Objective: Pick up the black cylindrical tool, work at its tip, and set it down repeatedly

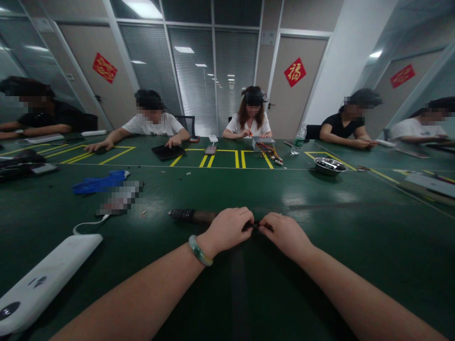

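Note:
A dark, long cylindrical tool (201, 217) lies on the green table, its narrow metal tip pointing left. My left hand (231, 229), with a jade-coloured bangle (200, 251) on the wrist, is closed over the tool's right part. Close beside it, my right hand (284, 234) has its fingers pinched together near the tool's right end. A small dark piece shows between the two hands, too small to make out. The fingertips nearly meet, and what each one grips is mostly hidden.
Left of my hands are a blue glove (101, 183), a blurred-out device (121, 198) on a white cable and a white power bank (50, 279). Across the green table (337, 265) sit several people, a metal bowl (330, 166), a bottle (298, 140) and a wired metal box (263, 143).

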The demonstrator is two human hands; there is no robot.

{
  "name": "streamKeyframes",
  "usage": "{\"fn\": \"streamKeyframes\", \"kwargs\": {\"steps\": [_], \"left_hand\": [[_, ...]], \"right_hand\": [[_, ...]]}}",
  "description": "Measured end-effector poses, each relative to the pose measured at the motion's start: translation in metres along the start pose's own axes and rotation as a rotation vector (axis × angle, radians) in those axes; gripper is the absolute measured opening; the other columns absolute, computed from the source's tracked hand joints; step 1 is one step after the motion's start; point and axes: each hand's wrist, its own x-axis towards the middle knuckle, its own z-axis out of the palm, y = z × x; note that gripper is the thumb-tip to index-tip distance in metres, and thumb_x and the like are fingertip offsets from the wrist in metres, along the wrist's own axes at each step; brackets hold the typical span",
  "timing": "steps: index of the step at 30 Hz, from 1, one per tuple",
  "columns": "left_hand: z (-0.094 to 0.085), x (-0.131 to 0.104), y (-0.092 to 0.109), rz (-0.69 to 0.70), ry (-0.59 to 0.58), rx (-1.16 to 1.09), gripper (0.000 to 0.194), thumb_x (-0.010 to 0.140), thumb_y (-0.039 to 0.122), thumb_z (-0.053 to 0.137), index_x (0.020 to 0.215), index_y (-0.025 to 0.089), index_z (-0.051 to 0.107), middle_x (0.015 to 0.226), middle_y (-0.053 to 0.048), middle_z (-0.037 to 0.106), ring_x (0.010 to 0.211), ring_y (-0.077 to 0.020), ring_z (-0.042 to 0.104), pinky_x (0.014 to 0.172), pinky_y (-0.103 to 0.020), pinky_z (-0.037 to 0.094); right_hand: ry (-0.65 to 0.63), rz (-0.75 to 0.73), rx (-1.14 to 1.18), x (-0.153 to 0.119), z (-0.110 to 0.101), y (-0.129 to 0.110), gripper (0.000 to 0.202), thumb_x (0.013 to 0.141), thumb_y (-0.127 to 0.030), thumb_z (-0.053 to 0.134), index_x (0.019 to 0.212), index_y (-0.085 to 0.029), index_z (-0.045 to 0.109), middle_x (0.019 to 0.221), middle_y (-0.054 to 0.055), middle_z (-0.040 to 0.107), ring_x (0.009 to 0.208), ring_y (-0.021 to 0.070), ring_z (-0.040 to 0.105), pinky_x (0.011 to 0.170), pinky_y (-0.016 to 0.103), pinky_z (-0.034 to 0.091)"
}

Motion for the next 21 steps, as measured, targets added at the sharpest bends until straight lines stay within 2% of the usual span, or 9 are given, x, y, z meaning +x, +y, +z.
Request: {"fn": "streamKeyframes", "kwargs": {"steps": [13, 21], "left_hand": [[0.001, 0.0, -0.002, 0.013, 0.012, -0.018, 0.007, 0.085, 0.025, 0.06, 0.09, 0.021, 0.059, 0.091, 0.0, 0.061, 0.084, -0.0166, 0.059, 0.075, -0.03, 0.045], [0.001, 0.0, 0.001, -0.024, 0.006, 0.008, 0.009, 0.086, 0.027, 0.059, 0.091, 0.02, 0.059, 0.09, -0.001, 0.06, 0.082, -0.0165, 0.059, 0.072, -0.03, 0.045]], "right_hand": [[0.014, 0.01, 0.092, 0.002, 0.007, 0.001, 0.011, 0.089, -0.025, 0.056, 0.087, -0.02, 0.065, 0.086, 0.001, 0.064, 0.081, 0.0141, 0.06, 0.072, 0.026, 0.042], [0.049, 0.072, 0.145, 0.001, 0.01, 0.0, 0.011, 0.088, -0.026, 0.056, 0.087, -0.021, 0.066, 0.087, 0.001, 0.064, 0.079, 0.0142, 0.059, 0.07, 0.026, 0.041]]}}
